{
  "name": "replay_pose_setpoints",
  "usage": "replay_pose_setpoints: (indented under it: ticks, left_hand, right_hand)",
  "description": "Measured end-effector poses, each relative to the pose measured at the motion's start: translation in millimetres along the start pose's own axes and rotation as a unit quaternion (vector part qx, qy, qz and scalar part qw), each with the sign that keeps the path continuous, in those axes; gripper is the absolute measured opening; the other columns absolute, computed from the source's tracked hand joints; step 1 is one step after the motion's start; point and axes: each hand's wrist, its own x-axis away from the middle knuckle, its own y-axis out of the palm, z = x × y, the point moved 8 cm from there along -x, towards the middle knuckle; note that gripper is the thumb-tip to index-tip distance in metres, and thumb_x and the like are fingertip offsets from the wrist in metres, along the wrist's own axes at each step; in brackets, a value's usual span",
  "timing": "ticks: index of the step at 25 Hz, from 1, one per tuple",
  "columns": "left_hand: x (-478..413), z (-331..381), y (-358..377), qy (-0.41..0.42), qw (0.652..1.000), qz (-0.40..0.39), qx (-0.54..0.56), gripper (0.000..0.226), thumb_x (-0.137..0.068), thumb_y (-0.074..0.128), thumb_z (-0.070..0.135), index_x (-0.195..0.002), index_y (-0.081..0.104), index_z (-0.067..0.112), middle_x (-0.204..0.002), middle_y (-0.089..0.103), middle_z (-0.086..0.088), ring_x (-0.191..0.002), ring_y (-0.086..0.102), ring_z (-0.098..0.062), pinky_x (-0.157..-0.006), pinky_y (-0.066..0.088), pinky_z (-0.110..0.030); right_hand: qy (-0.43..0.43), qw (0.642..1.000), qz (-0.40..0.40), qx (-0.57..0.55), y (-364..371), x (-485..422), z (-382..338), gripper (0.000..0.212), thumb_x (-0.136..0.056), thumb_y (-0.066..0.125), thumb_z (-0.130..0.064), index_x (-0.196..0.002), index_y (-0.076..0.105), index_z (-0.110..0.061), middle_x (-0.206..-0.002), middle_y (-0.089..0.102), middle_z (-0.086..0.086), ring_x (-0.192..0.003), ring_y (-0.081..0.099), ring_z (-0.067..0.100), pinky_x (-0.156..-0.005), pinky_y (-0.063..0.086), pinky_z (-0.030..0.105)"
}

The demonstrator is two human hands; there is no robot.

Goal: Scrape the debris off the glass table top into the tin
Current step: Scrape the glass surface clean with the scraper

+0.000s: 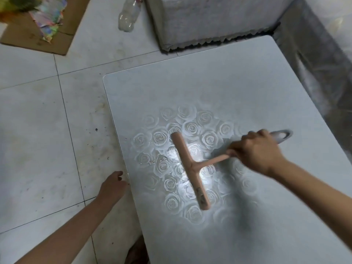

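Note:
A glass table top (pixel 219 79) with a white rose pattern fills the right half of the view. A pink T-shaped scraper (pixel 190 168) lies with its long blade on the roses near the table's left side. My right hand (pixel 261 149) grips the scraper's handle, whose grey looped end (pixel 282 135) sticks out behind the fist. Small bits of debris and droplets (pixel 162 159) lie just left of the blade. My left hand (pixel 113 184) hangs at the table's left edge with fingers loosely curled, holding nothing. No tin is in view.
White tiled floor (pixel 47 130) with dark specks lies left of the table. A clear plastic bottle (pixel 129 14) lies on the floor at top. A white foam block (pixel 209 20) stands behind the table. Flat cardboard (pixel 28 40) with colourful paper is at top left.

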Motion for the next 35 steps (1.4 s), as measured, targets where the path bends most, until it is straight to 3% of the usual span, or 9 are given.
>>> replay_pose_setpoints:
  ticks: [4,9,13,18,20,23,29,32,35]
  left_hand:
    - [-9,0,-5,0.002,0.999,0.003,0.037,0.052,-0.091,0.046,0.000,-0.142,0.040,0.012,-0.136,0.050,-0.017,-0.111,0.053,-0.032,-0.076,0.042,-0.028]
    - [-15,-3,-11,0.017,0.998,-0.004,0.053,0.059,-0.090,0.040,-0.001,-0.143,0.038,0.025,-0.135,0.049,-0.015,-0.096,0.055,-0.027,-0.065,0.040,-0.027]
    - [-18,2,-19,0.037,0.997,0.010,0.064,0.063,-0.088,0.038,-0.005,-0.144,0.037,0.026,-0.137,0.047,-0.015,-0.115,0.052,-0.031,-0.072,0.042,-0.028]
    - [-23,-8,-42,0.000,0.988,0.045,0.147,0.058,-0.089,0.038,-0.005,-0.140,0.039,0.023,-0.132,0.050,-0.012,-0.091,0.051,-0.023,-0.056,0.037,-0.022]
    - [-25,-17,-60,-0.018,0.985,0.072,0.157,0.055,-0.090,0.038,-0.004,-0.140,0.038,0.019,-0.132,0.052,-0.011,-0.093,0.054,-0.028,-0.060,0.040,-0.024]
    - [-26,-23,-80,-0.029,0.984,0.085,0.154,0.060,-0.088,0.038,-0.005,-0.144,0.035,0.018,-0.139,0.047,-0.011,-0.114,0.052,-0.032,-0.072,0.041,-0.028]
    - [-8,8,-102,0.081,0.992,0.071,0.070,0.060,-0.088,0.039,-0.006,-0.143,0.040,0.016,-0.144,0.042,-0.011,-0.131,0.042,-0.025,-0.101,0.039,-0.033]
    - [-7,33,-111,0.143,0.983,0.109,0.028,0.055,-0.089,0.039,-0.005,-0.141,0.043,0.012,-0.144,0.042,-0.009,-0.130,0.041,-0.024,-0.101,0.036,-0.030]
    - [-12,44,-111,0.185,0.974,0.129,-0.007,0.054,-0.089,0.038,-0.006,-0.140,0.043,0.009,-0.145,0.041,-0.009,-0.132,0.038,-0.025,-0.105,0.034,-0.032]
  right_hand:
    - [0.087,0.992,-0.028,0.085,-29,-25,71,0.022,-0.091,0.047,-0.052,-0.097,0.067,-0.044,-0.085,0.068,-0.008,-0.093,0.059,0.020,-0.078,0.031,0.032]
    - [-0.041,0.993,-0.021,0.110,-30,-44,-11,0.027,-0.094,0.040,-0.049,-0.099,0.065,-0.039,-0.083,0.062,-0.006,-0.093,0.056,0.018,-0.079,0.027,0.031]
    - [-0.013,0.998,-0.008,0.068,-83,-96,-32,0.031,-0.091,0.042,-0.056,-0.097,0.066,-0.039,-0.091,0.070,-0.003,-0.093,0.062,0.023,-0.081,0.032,0.034]
    - [-0.016,0.994,-0.074,-0.081,-67,-131,-163,0.033,-0.097,0.038,-0.052,-0.115,0.057,-0.030,-0.104,0.066,0.008,-0.093,0.062,0.029,-0.066,0.033,0.031]
    - [-0.011,0.983,-0.095,-0.155,-54,-111,-189,0.027,-0.098,0.039,-0.039,-0.124,0.049,-0.036,-0.100,0.066,0.007,-0.089,0.061,0.030,-0.065,0.033,0.031]
    - [0.023,0.978,-0.110,-0.175,-35,-59,-202,0.059,-0.093,0.039,-0.020,-0.139,0.024,-0.053,-0.082,0.051,0.001,-0.074,0.054,0.028,-0.063,0.034,0.030]
    - [0.102,0.962,-0.180,-0.178,-43,18,-194,0.081,-0.090,0.038,-0.018,-0.136,-0.009,-0.066,-0.072,0.041,-0.001,-0.079,0.059,0.026,-0.061,0.033,0.030]
    - [0.093,0.968,-0.137,-0.190,-68,-31,-220,0.087,-0.085,0.041,-0.009,-0.142,-0.002,-0.059,-0.073,0.049,0.003,-0.077,0.056,0.029,-0.062,0.034,0.031]
    - [0.129,0.957,-0.172,-0.197,-58,-37,-229,0.088,-0.085,0.039,-0.002,-0.147,-0.002,-0.050,-0.073,0.049,0.003,-0.072,0.050,0.026,-0.064,0.035,0.031]
